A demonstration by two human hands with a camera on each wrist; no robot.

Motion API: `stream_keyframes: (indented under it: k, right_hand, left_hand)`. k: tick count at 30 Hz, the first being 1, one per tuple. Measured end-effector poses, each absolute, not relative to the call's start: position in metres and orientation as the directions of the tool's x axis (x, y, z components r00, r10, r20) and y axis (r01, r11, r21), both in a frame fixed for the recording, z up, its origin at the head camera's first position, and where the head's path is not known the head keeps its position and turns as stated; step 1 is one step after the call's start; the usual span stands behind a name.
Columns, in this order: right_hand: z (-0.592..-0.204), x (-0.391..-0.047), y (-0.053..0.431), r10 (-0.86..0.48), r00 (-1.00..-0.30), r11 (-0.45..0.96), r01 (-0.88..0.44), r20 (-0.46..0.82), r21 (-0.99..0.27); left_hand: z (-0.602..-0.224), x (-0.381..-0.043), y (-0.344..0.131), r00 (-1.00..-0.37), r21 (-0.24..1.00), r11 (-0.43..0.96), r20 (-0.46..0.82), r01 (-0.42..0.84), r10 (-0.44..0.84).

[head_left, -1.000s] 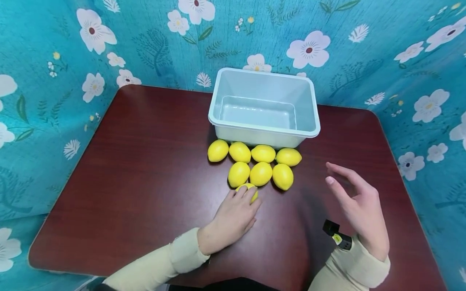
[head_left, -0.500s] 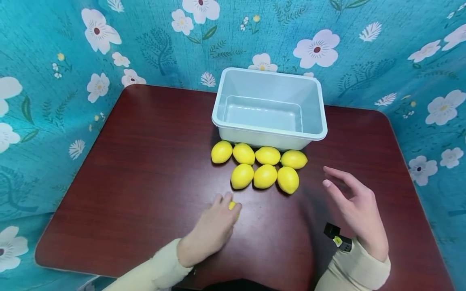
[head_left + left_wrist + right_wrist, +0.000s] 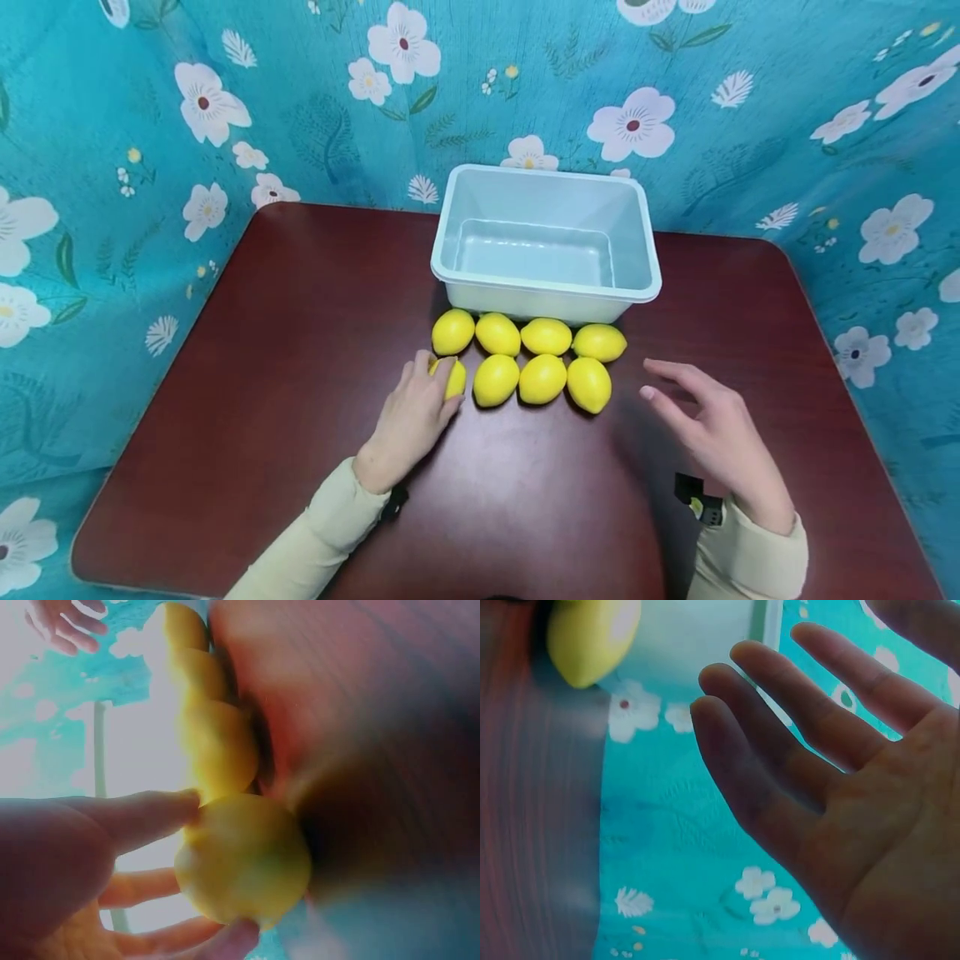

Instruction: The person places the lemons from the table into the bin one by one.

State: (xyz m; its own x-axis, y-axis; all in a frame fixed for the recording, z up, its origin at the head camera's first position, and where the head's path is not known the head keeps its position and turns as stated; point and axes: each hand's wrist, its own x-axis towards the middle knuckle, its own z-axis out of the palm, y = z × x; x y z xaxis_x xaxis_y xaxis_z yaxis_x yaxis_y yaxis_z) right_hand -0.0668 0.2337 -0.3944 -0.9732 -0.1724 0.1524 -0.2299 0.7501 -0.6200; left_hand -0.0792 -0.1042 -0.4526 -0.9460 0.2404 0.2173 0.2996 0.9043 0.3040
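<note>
My left hand (image 3: 408,421) holds a lemon (image 3: 453,379) at the left end of the front row. In the left wrist view the thumb and fingers curl round that lemon (image 3: 247,862). Beside it in the same row lie three more lemons, the nearest one (image 3: 496,381) just to its right. Behind them a back row of several lemons, with one (image 3: 453,332) at its left end, runs along the front of the light blue bin (image 3: 543,292). My right hand (image 3: 723,433) hovers right of the rows, fingers loosely bent and holding nothing; its palm (image 3: 885,825) shows in the right wrist view.
The bin stands at the back of the dark red-brown table (image 3: 300,333), its inside bare. A blue flowered cloth (image 3: 480,100) hangs behind and along both sides of the table.
My left hand has pulled the lemon back from below the front row, then carried it up and left to the row's left end. The right hand stays nearly still.
</note>
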Motion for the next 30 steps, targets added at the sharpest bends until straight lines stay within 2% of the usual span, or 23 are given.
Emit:
stream_keyframes:
  k: [4,8,16,20,25,30]
  right_hand:
    - [-0.400,-0.073,0.225,-0.222,-0.968,0.779,-0.248,0.116,-0.576]
    - [-0.394,-0.080,0.223,-0.291,-0.950,0.819,-0.308,0.112,-0.484]
    - [-0.358,-0.091,0.243,-0.433,-0.884,0.859,-0.464,0.176,-0.217]
    - [-0.337,-0.103,0.252,-0.471,-0.865,0.859,-0.495,0.172,-0.134]
    - [-0.326,-0.122,0.264,-0.457,-0.882,0.873,-0.470,0.116,-0.128]
    - [-0.333,-0.149,0.271,-0.420,-0.899,0.890,-0.435,0.124,-0.137]
  left_hand:
    - [-0.449,-0.077,-0.110,-0.946,0.289,0.912,0.227,0.292,0.232]
    - [-0.426,-0.072,-0.131,-0.937,0.232,0.917,0.210,0.325,0.279]
    - [-0.362,-0.064,-0.183,-0.906,0.041,0.923,0.211,0.383,0.367]
    - [-0.339,-0.071,-0.199,-0.893,-0.018,0.921,0.236,0.390,0.383]
    - [-0.328,-0.092,-0.212,-0.912,0.037,0.935,0.235,0.353,0.336]
    - [-0.334,-0.123,-0.218,-0.918,0.081,0.938,0.253,0.336,0.307]
